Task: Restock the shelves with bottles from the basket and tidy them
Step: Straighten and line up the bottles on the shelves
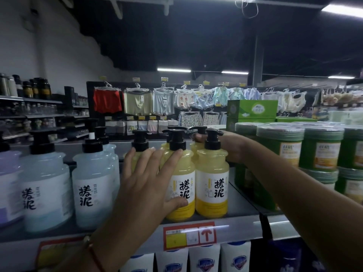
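Several yellow pump bottles stand in rows on the grey shelf. My left hand lies spread against the front-left yellow bottle, thumb across its label and fingers up on its shoulder. The front-right yellow bottle stands beside it, touching. My right hand reaches behind that bottle to a rear yellow bottle; its fingers are hidden by the pump heads, so its grip is unclear. Pale blue pump bottles fill the shelf to the left. No basket is in view.
Green round tubs are stacked to the right of the yellow bottles. A red and yellow price tag hangs on the shelf edge, with white pouches on the shelf below. Garments on hangers line the aisle behind.
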Available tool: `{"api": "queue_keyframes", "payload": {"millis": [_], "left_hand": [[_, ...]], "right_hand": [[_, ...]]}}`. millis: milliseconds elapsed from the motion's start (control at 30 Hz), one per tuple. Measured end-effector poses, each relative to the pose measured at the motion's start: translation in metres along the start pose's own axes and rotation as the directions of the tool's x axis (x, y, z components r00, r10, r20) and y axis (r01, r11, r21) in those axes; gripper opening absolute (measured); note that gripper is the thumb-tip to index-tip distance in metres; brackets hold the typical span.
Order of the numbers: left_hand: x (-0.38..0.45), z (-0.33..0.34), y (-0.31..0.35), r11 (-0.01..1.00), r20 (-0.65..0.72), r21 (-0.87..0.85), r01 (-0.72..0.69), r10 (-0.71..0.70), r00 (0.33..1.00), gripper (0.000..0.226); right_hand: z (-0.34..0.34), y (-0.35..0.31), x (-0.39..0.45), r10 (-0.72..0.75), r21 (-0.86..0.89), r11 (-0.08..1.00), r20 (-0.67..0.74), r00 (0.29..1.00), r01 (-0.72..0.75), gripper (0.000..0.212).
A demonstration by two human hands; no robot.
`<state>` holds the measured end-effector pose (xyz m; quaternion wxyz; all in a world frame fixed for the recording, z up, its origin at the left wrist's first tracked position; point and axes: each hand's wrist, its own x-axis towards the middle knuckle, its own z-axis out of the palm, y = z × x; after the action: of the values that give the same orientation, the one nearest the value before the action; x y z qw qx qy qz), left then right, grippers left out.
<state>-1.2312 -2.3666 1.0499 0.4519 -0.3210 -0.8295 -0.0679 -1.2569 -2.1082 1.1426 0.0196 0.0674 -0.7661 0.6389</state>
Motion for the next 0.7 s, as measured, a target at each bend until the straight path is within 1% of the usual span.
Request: {"api": "queue_keyframes", "payload": {"millis": [67,100,133,167,200,233,267,300,333,367,400,433,533,633,700], "left_hand": [[0.000,-0.002,-0.001,1.000,0.028,-0.012,0.002,-0.002,1.000,0.107],[0.000,-0.003,-0.001,1.000,0.046,-0.023,0.004,-0.003,0.999,0.106],[-0.001,-0.005,0.000,0.999,0.053,-0.044,0.004,-0.002,0.999,0.104],[-0.003,-0.006,0.001,0.997,0.040,-0.081,0.005,-0.002,0.999,0.102],[-0.007,-0.009,0.003,0.990,0.005,-0.139,0.016,-0.015,1.000,0.098],[-0.015,-0.012,0.003,0.977,-0.042,-0.207,0.041,-0.051,0.998,0.094],[-0.024,-0.014,0.001,0.957,-0.096,-0.278,0.079,-0.110,0.989,0.089],[-0.036,-0.016,-0.002,0.925,-0.141,-0.355,0.135,-0.196,0.970,0.085],[-0.048,-0.016,-0.006,0.875,-0.165,-0.440,0.202,-0.300,0.939,0.084],[-0.058,-0.016,-0.011,0.811,-0.161,-0.519,0.270,-0.403,0.901,0.082],[-0.067,-0.013,-0.015,0.760,-0.133,-0.561,0.327,-0.473,0.871,0.079],[-0.074,-0.011,-0.016,0.752,-0.111,-0.555,0.357,-0.492,0.863,0.077],[-0.082,-0.007,-0.012,0.797,-0.051,-0.463,0.387,-0.460,0.886,0.082],[-0.079,-0.001,-0.011,0.799,0.048,-0.373,0.471,-0.490,0.870,0.091],[-0.075,0.004,-0.010,0.795,0.078,-0.330,0.509,-0.514,0.854,0.096]], "right_hand": [[0.001,-0.001,-0.010,0.010,0.055,0.998,0.014,1.000,-0.011,0.037],[0.002,-0.002,-0.017,0.014,0.103,0.995,-0.019,1.000,-0.012,0.045],[0.001,0.002,-0.023,0.005,0.158,0.987,-0.102,0.995,0.011,0.054],[0.004,0.006,-0.032,-0.023,0.205,0.976,-0.222,0.975,0.070,0.060],[0.008,0.013,-0.044,-0.070,0.222,0.962,-0.359,0.931,0.158,0.061],[0.017,0.023,-0.058,-0.116,0.213,0.946,-0.483,0.868,0.245,0.059],[0.028,0.035,-0.071,-0.154,0.186,0.934,-0.563,0.812,0.306,0.056],[0.041,0.050,-0.084,-0.181,0.148,0.931,-0.605,0.776,0.332,0.056],[0.053,0.065,-0.095,-0.203,0.103,0.937,-0.616,0.761,0.333,0.060],[0.064,0.077,-0.105,-0.219,0.049,0.949,-0.604,0.766,0.311,0.065],[0.072,0.089,-0.110,-0.233,-0.011,0.960,-0.582,0.779,0.279,0.066],[0.078,0.095,-0.113,-0.253,-0.077,0.964,-0.550,0.796,0.253,0.064],[0.079,0.098,-0.114,-0.305,-0.275,0.942,-0.466,0.830,0.192,0.074],[0.073,0.098,-0.108,-0.289,-0.371,0.921,-0.435,0.853,0.122,0.074],[0.071,0.100,-0.104,-0.293,-0.424,0.901,-0.438,0.850,0.092,0.078]]}}
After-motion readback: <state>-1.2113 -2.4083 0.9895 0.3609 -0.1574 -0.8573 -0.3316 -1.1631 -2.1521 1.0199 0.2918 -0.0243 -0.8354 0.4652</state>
